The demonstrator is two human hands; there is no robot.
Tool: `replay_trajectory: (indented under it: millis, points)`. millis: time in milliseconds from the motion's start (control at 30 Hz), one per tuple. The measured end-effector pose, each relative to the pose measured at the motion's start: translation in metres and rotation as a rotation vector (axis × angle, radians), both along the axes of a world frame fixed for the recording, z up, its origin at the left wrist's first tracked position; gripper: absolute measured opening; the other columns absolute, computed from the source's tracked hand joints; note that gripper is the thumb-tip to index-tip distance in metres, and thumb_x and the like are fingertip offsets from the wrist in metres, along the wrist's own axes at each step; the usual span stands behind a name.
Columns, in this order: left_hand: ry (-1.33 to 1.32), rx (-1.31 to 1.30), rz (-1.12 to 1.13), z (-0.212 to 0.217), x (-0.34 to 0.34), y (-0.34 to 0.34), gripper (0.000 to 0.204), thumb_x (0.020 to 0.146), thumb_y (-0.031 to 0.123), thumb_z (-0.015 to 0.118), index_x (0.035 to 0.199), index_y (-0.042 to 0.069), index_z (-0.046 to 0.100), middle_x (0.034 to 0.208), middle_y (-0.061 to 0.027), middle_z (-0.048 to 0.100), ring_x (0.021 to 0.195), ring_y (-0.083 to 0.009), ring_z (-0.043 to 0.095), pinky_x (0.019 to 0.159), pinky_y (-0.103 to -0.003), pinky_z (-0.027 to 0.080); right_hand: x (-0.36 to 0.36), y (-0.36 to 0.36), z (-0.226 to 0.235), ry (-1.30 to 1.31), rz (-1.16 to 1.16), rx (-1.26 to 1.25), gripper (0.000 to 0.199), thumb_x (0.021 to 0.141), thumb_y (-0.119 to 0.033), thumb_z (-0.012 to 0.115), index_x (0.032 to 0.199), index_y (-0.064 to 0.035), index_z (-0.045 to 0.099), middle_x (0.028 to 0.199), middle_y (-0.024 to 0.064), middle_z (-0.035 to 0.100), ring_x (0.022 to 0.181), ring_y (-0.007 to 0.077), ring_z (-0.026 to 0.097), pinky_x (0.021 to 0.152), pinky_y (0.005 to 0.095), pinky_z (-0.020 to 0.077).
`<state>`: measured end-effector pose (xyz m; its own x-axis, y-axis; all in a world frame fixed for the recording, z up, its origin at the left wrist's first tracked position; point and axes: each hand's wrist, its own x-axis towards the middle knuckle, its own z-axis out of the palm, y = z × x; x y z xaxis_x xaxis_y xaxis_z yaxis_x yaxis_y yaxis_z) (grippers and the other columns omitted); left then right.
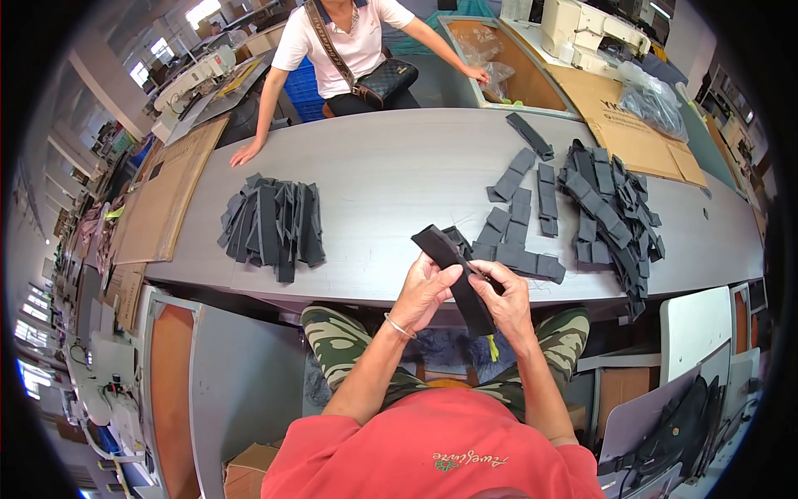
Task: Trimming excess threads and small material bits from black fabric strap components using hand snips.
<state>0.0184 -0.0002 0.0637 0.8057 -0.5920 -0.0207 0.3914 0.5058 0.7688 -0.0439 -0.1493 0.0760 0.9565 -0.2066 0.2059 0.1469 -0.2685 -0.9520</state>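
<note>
Over the table's near edge I hold a dark grey fabric strip point(471, 303) up, tilted. My left hand point(426, 291) is closed on its upper part, thumb on the front face. On its other side my right hand point(504, 299) is closed on the strip too, fingers bent. A small yellow piece point(493, 348) hangs at the strip's lower end; what it belongs to is hidden. Just beyond my hands lie several loose fabric strips point(519, 212). A large heap of such strips point(611, 204) lies to the right, and a neater pile point(274, 220) to the left.
The grey table point(382, 175) spans the view. Across it a person point(341, 50) with a shoulder bag rests a hand on its far left. Flattened cardboard point(619, 116) and a clear plastic bag point(652, 108) lie at the far right. Sewing machines point(586, 37) stand around.
</note>
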Motion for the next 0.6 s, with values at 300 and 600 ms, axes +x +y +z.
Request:
replay_trajectory:
  millis: [300, 600]
  points:
    - [0.059, 0.06, 0.155, -0.011, 0.0, -0.006, 0.035, 0.08, 0.008, 0.071, 0.105, 0.005, 0.048, 0.093, -0.0032, 0.057, 0.083, -0.0121, 0.059, 0.069, -0.027, 0.052, -0.002, 0.003, -0.01, 0.067, -0.018, 0.045, 0.022, 0.083, -0.015, 0.065, 0.102, -0.0028, 0.065, 0.085, 0.0092, 0.067, 0.076, 0.015, 0.06, 0.07, 0.0271, 0.0462]
    - [-0.027, 0.121, 0.301, -0.019, 0.006, -0.004, 0.018, 0.082, 0.003, 0.063, 0.095, 0.002, 0.053, 0.085, -0.0044, 0.06, 0.078, -0.0126, 0.057, 0.076, -0.027, 0.045, -0.002, -0.003, -0.021, 0.105, -0.019, 0.089, 0.023, 0.083, -0.006, 0.062, 0.105, 0.0004, 0.063, 0.096, 0.0031, 0.065, 0.087, 0.0081, 0.056, 0.078, 0.0222, 0.0446]
